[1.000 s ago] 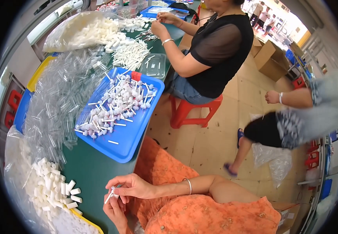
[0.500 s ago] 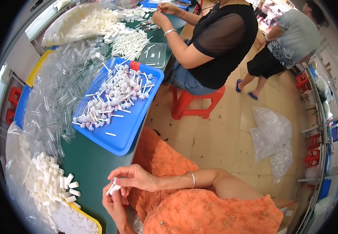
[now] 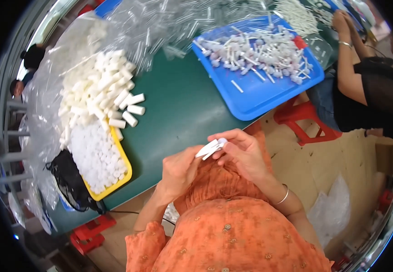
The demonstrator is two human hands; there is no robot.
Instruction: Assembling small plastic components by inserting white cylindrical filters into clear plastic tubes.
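Red stool (image 3: 292, 116) on beige floor (image 3: 291, 165)

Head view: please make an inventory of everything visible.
table: one, green, centre
large tray: one, blue, upper right
headed sticks: many, whitish, in large tray
plain sticks: many, white, top right
tubes: many, clear, top centre
cylinders: many, white, left
small tray: one, yellow, lower left
small pieces: many, white, in small tray
mesh item: one, black, lower left
stools: at least two, red, right and lower left
plastic: some, clear, lower right
co-worker: one, black top, right edge
background person: at least one, far left
held pieces: count unclear, white, between hands
garment: one, orange, lower centre
left hand: one, centre
right hand: one, centre
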